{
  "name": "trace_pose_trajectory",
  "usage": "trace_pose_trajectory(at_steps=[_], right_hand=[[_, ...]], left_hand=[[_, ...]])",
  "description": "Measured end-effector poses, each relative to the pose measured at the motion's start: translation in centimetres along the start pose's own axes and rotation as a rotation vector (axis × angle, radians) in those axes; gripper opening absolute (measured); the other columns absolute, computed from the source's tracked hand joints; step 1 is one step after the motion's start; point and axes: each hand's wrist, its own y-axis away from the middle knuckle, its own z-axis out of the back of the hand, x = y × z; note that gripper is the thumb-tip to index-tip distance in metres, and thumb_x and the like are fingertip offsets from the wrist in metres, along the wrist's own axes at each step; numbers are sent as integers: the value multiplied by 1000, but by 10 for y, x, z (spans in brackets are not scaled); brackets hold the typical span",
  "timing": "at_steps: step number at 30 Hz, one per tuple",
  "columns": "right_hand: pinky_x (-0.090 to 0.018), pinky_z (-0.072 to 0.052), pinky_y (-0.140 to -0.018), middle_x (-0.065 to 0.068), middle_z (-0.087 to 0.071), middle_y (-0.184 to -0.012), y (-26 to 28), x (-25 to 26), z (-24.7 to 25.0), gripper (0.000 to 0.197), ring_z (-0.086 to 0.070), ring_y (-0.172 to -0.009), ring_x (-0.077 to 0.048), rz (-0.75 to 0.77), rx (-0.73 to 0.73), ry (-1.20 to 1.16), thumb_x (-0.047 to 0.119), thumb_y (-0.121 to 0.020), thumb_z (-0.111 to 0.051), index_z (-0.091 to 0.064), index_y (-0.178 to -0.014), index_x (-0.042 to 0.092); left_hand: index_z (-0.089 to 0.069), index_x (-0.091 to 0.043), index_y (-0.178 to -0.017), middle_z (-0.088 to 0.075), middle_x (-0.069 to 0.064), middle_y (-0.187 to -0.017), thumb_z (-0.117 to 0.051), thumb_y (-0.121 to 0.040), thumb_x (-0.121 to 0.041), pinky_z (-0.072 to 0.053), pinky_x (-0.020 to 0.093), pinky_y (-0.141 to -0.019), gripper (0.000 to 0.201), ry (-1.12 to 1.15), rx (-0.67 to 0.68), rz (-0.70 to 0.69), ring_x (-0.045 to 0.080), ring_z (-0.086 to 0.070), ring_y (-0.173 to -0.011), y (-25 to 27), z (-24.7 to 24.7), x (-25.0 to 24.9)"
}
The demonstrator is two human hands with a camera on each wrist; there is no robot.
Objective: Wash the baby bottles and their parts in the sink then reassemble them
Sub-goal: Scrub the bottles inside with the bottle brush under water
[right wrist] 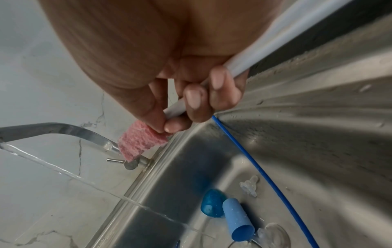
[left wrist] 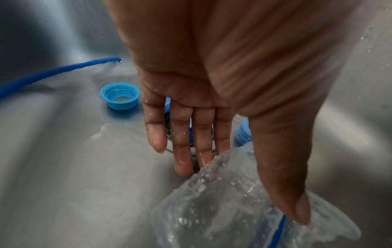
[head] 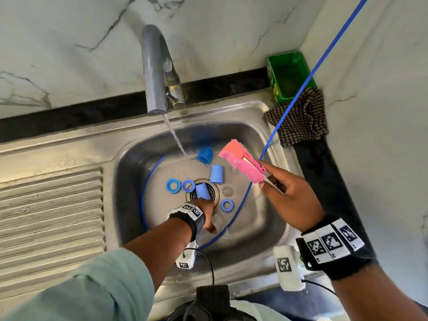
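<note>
In the steel sink (head: 259,218) lie two pale blue caps (head: 217,173) (head: 202,191), a dark blue cap (head: 205,155), three blue rings (head: 173,186) and a clear teat (head: 228,191). My left hand (head: 207,214) reaches down over the drain with straight fingers (left wrist: 182,151). Its thumb touches a clear wet bottle (left wrist: 222,209) lying on the sink floor. My right hand (head: 271,181) grips the white handle (right wrist: 254,55) of a pink sponge brush (head: 240,164), held above the sink's right side. The right wrist view shows the caps (right wrist: 237,219) and a teat (right wrist: 249,187) below.
The tap (head: 155,72) runs a stream into the basin. A blue cord (head: 289,112) crosses the sink and loops round its floor. A green box (head: 289,75) and a checked cloth (head: 301,119) sit at the back right. A ribbed drainboard (head: 51,216) lies left.
</note>
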Motion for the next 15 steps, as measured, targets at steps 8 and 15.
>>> trace_pose_trajectory(at_steps=[8,15], right_hand=[[-5,-41,-72,37,-63,-80,-13,2,-5,49,-60,-72,7,30,17,15,11,-95,-64,-61,-134,40],[-8,-43,-70,31,-69,-84,1,24,9,53,-63,-72,7,105,-21,-57,13,-95,-65,-55,-121,59]], left_hand=[[-65,-18,-112,-68,4,-111,-76,-82,-49,-48,28,-75,45,189,-36,43,25,-66,-99,7,14,7],[-64,-9,-104,-68,15,-96,-58,-99,-31,-58,34,-51,23,1869,-293,66,24,-71,-62,49,96,48]])
